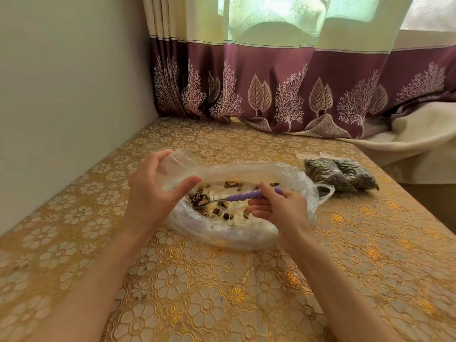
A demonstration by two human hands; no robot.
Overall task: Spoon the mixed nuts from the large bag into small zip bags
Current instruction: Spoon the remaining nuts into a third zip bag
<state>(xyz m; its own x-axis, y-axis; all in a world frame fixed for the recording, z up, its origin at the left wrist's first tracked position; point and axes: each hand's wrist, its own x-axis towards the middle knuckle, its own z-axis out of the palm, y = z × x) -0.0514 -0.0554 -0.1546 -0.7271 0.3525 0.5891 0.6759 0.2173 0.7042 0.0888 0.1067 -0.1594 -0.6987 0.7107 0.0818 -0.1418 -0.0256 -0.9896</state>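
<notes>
The large clear plastic bag (pixel 291 178) lies spread open on the table, with scattered mixed nuts (pixel 232 184) on its bottom. My left hand (pixel 153 191) holds a small clear zip bag (pixel 177 166) just above the large bag's left edge, thumb on the near side and fingers behind it. My right hand (pixel 278 206) grips the purple handle of a spoon (pixel 243 195). The spoon's metal bowl points left, carries a heap of nuts and sits beside my left thumb, below the small bag.
Two filled small zip bags (pixel 340 175) lie on the table right of the large bag. The table wears a gold floral cloth (pixel 222 292). A wall runs along the left, a purple patterned curtain (pixel 296 95) hangs behind, and a white cloth (pixel 407 146) lies at the far right.
</notes>
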